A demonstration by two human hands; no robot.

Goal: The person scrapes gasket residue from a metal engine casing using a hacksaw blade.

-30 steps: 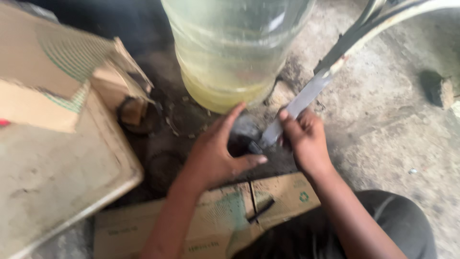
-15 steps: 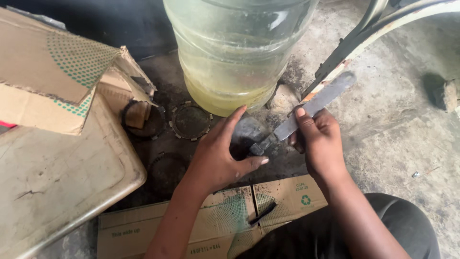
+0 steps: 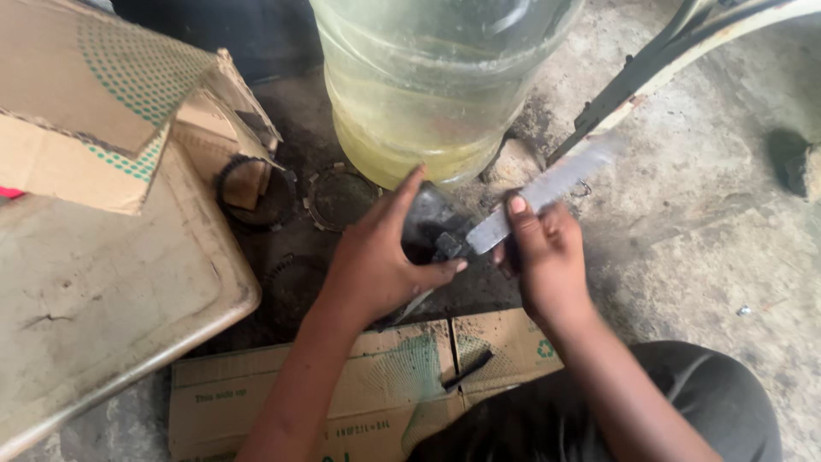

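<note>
My right hand grips a flat grey metal file that slants up to the right, its lower end meeting a small dark metal part. My left hand presses on that part, fingers curled over it and thumb beside it, just in front of a large clear plastic bottle holding yellowish liquid. What lies beneath my left palm is hidden.
Flattened cardboard lies under my arms with a thin dark rod on it. An open carton rests on a dirty tray at left. Toothed rings lie on the oily floor. A metal frame slants at upper right.
The file has swung up and to the right in my right hand, tilting flatter. My left hand stays pressed on the part. The view shifted slightly.
</note>
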